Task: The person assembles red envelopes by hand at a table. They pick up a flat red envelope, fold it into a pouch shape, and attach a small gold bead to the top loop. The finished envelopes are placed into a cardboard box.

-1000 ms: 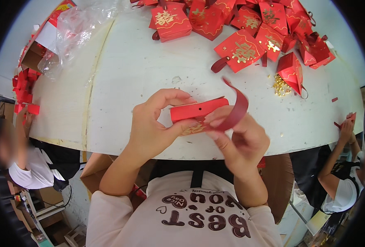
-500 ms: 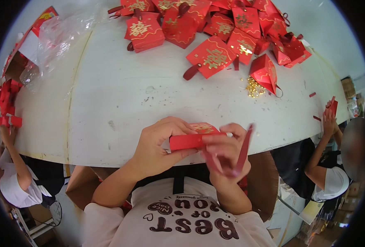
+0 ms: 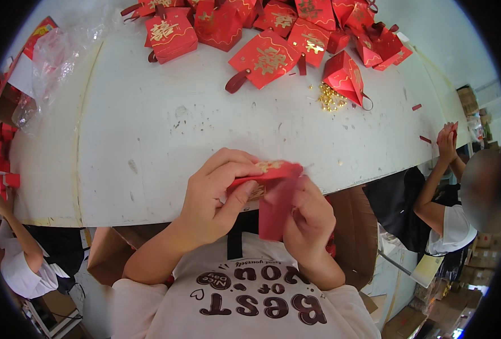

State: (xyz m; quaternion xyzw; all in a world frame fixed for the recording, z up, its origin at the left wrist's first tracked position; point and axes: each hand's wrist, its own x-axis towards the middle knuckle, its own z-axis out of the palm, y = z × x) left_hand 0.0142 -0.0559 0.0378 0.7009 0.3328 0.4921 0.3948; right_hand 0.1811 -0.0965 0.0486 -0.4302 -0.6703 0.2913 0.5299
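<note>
Both of my hands hold a flat red paper box with gold print [image 3: 273, 186] just over the near edge of the white table [image 3: 148, 141]. My left hand [image 3: 213, 198] pinches its upper left part between thumb and fingers. My right hand [image 3: 307, 217] grips its lower right flap, which hangs down in front of my chest. Part of the box is hidden behind my fingers.
Several folded red gift boxes [image 3: 267, 56] lie piled at the far side of the table, with small gold beads [image 3: 329, 99] beside them. A clear plastic bag [image 3: 52, 62] sits far left. Another person [image 3: 459, 198] works at the right; a brown carton [image 3: 352, 226] stands below the table edge.
The red box and both hands have come closer to my body, down to the table's near edge. The long red flap that stuck up now hangs folded down under my right hand.
</note>
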